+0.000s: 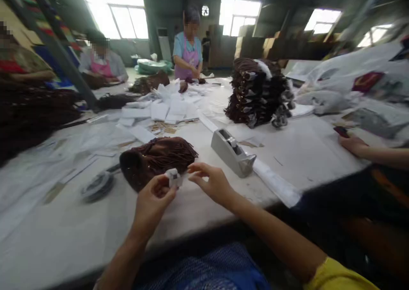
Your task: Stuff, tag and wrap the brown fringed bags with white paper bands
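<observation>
- The left hand (152, 198) is pinching a small white piece (174, 177) in a closed grip, just above the bench (198, 204).
- The right hand (212, 183) is hovering beside it, its grip open, fingertips near the piece.
- A brown bundle (156, 158) is lying just behind the hands, a tape dispenser (231, 151) sitting to its right.

I see a matt brown bundle of stringy fibre strands (158, 158), a smooth grey plastic tape dispenser (231, 152) w/ slight sheen, matt white paper sheets (159, 110), and a dull, scuffed pale worktable surface (57, 234).

small white piece (173, 177), pinched above table edge
</observation>
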{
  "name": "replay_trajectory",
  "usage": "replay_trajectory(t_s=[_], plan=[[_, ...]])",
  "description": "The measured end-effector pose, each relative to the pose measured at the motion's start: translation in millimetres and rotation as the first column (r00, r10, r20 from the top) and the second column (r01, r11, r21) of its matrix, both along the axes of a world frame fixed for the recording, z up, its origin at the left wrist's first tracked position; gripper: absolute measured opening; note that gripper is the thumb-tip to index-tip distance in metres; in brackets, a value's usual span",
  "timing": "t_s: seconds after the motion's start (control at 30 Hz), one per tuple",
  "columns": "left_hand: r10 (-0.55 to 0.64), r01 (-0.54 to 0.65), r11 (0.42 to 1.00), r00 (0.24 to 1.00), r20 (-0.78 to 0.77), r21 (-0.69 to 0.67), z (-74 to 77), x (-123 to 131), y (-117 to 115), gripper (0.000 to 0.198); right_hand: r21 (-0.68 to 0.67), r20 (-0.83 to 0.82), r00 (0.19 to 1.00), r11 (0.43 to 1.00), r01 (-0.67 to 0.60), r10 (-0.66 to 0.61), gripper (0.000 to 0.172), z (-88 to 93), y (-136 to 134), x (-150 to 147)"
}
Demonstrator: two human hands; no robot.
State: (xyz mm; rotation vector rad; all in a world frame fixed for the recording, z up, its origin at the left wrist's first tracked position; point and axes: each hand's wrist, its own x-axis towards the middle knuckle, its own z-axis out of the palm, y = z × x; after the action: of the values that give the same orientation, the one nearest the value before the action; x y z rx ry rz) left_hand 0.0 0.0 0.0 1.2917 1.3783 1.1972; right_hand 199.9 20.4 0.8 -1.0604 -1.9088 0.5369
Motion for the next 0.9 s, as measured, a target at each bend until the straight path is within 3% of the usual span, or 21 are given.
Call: replay_trajectory(t_s=[0.07, 0.13, 0.2, 0.23, 0.33, 0.43, 0.53, 0.67, 0.73, 0.8, 0.9], plan=[[0.013, -0.013, 0.999, 1.000, 0.021, -0.036, -5.4, -12.0, 2.5, 0.053, 0.193, 0.087, 0.969, 0.958, 0.213, -0.233, 0.024, 11.0, 3.0, 46.8], [0.017, -0.014, 0.998, 0.999, 0.050, -0.062, -9.2, -20.2, 6.1, 0.054, 0.273, 0.125, 0.898, 0.884, 0.378, -0.422, 0.021, 19.6, 5.2, 92.3], [0.011, -0.004, 0.997, 0.996, 0.091, -0.078, -10.7, -22.9, 9.4, 0.055, 0.207, 0.158, 0.810, 0.821, 0.532, -0.565, 0.026, 23.6, 9.5, 132.7], [0.008, 0.001, 0.997, 0.994, 0.106, -0.080, -10.8, -22.5, 10.6, 0.056, 0.114, 0.190, 0.795, 0.817, 0.565, -0.577, 0.028, 23.6, 12.5, 149.4], [0.013, -0.004, 0.997, 0.993, 0.119, -0.076, -10.4, -18.7, 12.7, 0.056, -0.253, 0.146, 0.868, 0.831, 0.496, -0.474, 0.036, 18.1, 23.0, 179.6], [0.015, -0.005, 0.997, 0.992, 0.124, -0.079, -10.6, -16.6, 12.8, 0.056, -0.494, -0.135, 0.914, 0.826, 0.273, -0.383, 0.038, 12.7, 30.2, 183.6], [0.008, 0.004, 0.996, 0.991, 0.133, -0.086, -11.1, -18.3, 12.1, 0.057, -0.572, -0.349, 0.845, 0.807, 0.150, -0.405, 0.037, 17.3, 29.4, 176.2], [-0.008, 0.021, 0.995, 0.992, 0.129, -0.101, -10.7, -22.6, 11.7, 0.057, -0.531, -0.461, 0.732, 0.817, 0.226, -0.502, 0.037, 36.9, 12.2, 169.4], [-0.013, 0.027, 0.995, 0.991, 0.132, -0.100, -9.7, -23.9, 11.8, 0.057, -0.544, -0.447, 0.710, 0.795, 0.267, -0.544, 0.038, 43.2, -0.8, 169.7], [-0.011, 0.026, 0.994, 0.989, 0.146, -0.102, -8.2, -24.4, 12.3, 0.057, -0.608, -0.426, 0.694, 0.752, 0.256, -0.581, 0.037, 41.4, -12.9, 171.3], [-0.001, 0.023, 0.992, 0.985, 0.175, -0.121, -5.5, -23.7, 13.3, 0.057, -0.708, -0.437, 0.641, 0.681, 0.188, -0.631, 0.038, 23.4, -24.2, 173.0]])
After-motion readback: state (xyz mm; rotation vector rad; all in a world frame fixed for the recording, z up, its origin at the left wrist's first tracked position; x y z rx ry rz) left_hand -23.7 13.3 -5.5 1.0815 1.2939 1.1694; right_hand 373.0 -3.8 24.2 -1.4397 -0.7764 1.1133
